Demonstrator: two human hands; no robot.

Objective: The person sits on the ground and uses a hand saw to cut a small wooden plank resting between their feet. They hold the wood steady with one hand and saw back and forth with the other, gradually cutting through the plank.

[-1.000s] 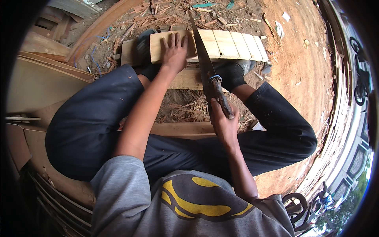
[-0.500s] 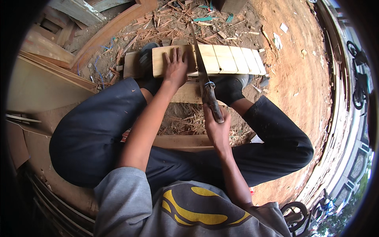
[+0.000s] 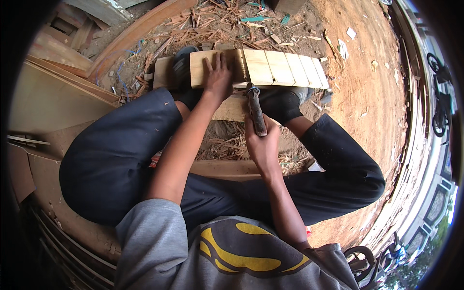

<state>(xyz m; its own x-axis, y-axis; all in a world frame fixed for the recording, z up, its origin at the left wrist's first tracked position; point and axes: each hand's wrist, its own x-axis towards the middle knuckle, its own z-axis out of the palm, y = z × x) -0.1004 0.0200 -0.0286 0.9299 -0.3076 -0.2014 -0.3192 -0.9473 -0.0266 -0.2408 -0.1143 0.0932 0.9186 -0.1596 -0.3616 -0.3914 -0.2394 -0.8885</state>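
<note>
A pale wooden board (image 3: 264, 67) lies crosswise over my feet, with several dark lines across its right half. My left hand (image 3: 219, 82) rests flat on the board's left part, fingers spread. My right hand (image 3: 263, 145) is wrapped round the worn dark handle of a handsaw (image 3: 255, 111). The saw's blade points away from me and crosses the board just right of my left hand. It shows almost edge-on, as a thin dark line. Whether its teeth are in a cut I cannot tell.
My feet, the right shoe (image 3: 282, 103) among them, sit at the board's underside. A lower plank (image 3: 229, 109) lies nearer me. Wood scraps (image 3: 193, 34) litter the ground beyond. Wooden frames (image 3: 140, 36) and a panel (image 3: 58, 99) stand left; long timber strips (image 3: 403, 159) lie right.
The handsaw and my right hand have moved a little away from me and to the left; the blade now looks narrower. My left hand stays on the board.
</note>
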